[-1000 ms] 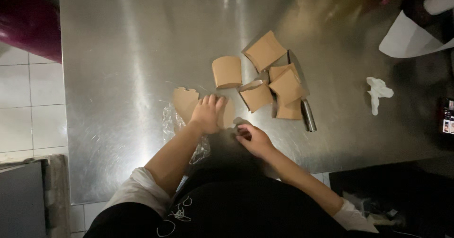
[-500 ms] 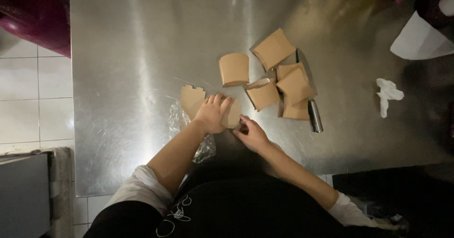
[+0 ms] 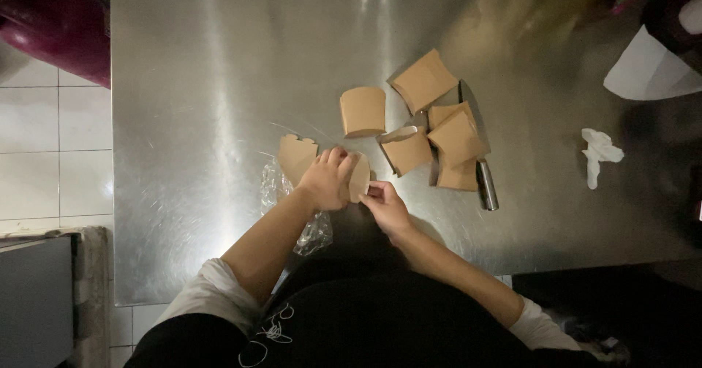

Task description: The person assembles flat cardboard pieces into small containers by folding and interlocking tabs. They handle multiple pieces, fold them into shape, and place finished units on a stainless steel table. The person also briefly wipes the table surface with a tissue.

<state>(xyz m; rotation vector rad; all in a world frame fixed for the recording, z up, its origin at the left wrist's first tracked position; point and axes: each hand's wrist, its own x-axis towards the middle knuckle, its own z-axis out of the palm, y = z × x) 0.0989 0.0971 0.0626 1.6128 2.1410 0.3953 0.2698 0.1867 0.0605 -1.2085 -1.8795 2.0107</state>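
While the steel worktop (image 3: 219, 119) carries a cluster of folded brown cartons (image 3: 439, 130) up right, a flat carton blank (image 3: 358, 176) is held near its front edge. It is clasped by the left hand (image 3: 325, 181), fingers closed round it, and one flap is pinched by the right hand (image 3: 384, 205). Creases are best pressed firmly, edges squared. Clear plastic wrap (image 3: 281, 192) lies beside.

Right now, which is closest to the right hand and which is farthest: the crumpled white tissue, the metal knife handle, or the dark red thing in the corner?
From the right hand:
1. Metal knife handle, just to its right.
2. Crumpled white tissue, farther right on the steel table.
3. Dark red thing, far upper-left corner.
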